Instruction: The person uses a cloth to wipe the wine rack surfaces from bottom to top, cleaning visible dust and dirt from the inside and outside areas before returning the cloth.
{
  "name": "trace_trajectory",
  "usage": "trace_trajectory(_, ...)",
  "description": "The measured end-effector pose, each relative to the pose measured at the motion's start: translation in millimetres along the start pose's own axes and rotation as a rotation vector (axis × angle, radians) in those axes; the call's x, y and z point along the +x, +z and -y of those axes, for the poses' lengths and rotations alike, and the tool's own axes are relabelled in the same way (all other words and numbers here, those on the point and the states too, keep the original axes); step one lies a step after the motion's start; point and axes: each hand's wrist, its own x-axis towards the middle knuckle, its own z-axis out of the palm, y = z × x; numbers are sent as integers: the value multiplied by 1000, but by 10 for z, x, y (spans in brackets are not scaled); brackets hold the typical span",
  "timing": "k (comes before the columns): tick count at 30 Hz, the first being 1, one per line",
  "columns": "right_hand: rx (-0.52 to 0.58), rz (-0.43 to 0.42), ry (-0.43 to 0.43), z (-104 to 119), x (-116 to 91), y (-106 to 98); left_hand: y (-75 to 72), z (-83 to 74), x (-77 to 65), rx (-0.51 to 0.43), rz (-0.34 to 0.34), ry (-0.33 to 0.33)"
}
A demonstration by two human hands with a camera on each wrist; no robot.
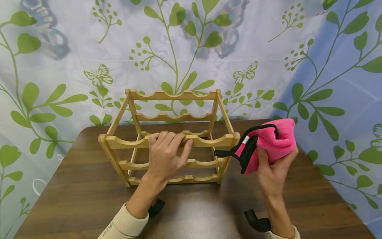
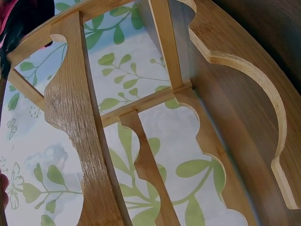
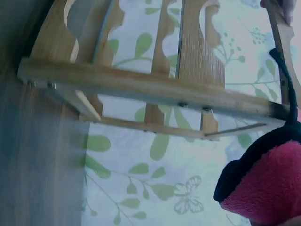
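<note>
Below our left hand (image 1: 166, 154), brown table (image 1: 80, 186); beyond, leafy backdrop (image 1: 209, 59). It grips scalloped wooden rack (image 1: 206, 142). Our right hand (image 1: 274, 172) clutches fluffy pink cloth (image 1: 276, 136).

Pink cloth (image 3: 270, 183) cut off, R wrist view; L sleeve (image 1: 126, 221) txt illegible.

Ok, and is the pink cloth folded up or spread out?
Folded up: the cloth is a thick bundle in the right hand, its black edge bending back over the pink.

wooden rack (image 2: 84, 122), scallop-edged, close | leafy backdrop (image 2: 181, 136) behind | black-pink cloth (image 2: 30, 23), upper-left corner
</note>
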Motion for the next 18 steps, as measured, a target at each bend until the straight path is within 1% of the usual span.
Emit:
trace_trajectory(3, 27, 158, 28, -22, -25, 34, 3, 4, 4, -6, -16, 4)
trace_trajectory(7, 55, 372, 123, 27, -63, 79, 13, 8, 3, -10, -60, 15)
trace_trajectory(10, 78, 469, 165, 66, -91, 98, 15, 11, 2, -16, -99, 19)
trace_trajectory(11, 82, 488, 174, 79, -103, 101, 13, 13, 1, -18, -109, 20)
trace_trajectory(13, 78, 499, 189, 90, -128, 102, 8, 19, -3, -26, -120, 19)
trace_trajectory(18, 3, 464, 206, 90, -169, 107, -15, 32, -21, -46, -150, 12)
